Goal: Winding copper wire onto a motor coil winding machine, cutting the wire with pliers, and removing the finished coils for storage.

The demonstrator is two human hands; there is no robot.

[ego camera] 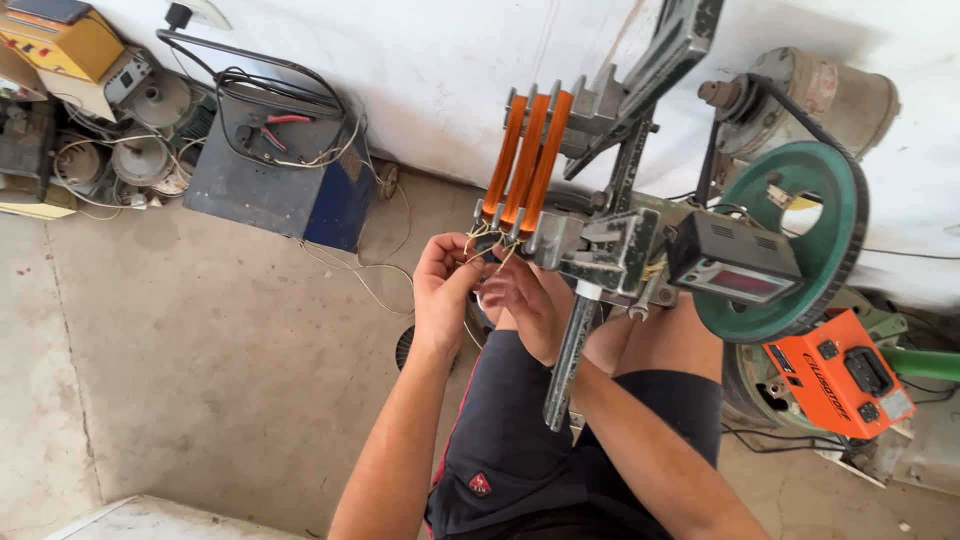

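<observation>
Three long orange copper wire coils (525,160) sit side by side on the metal former of a coil winding machine (600,240). My left hand (440,285) and my right hand (525,300) meet just below the coils' near end. The fingers of both pinch thin yellowish wire ends (485,245) that hang from the coils. I sit with my knees under the machine, in dark shorts.
A green belt wheel (800,245) and a small digital counter box (735,265) sit right of the former. An orange device (840,375) lies lower right. A blue metal box (280,170) with red pliers and cables stands at the wall. Motors and a yellow box clutter the far left.
</observation>
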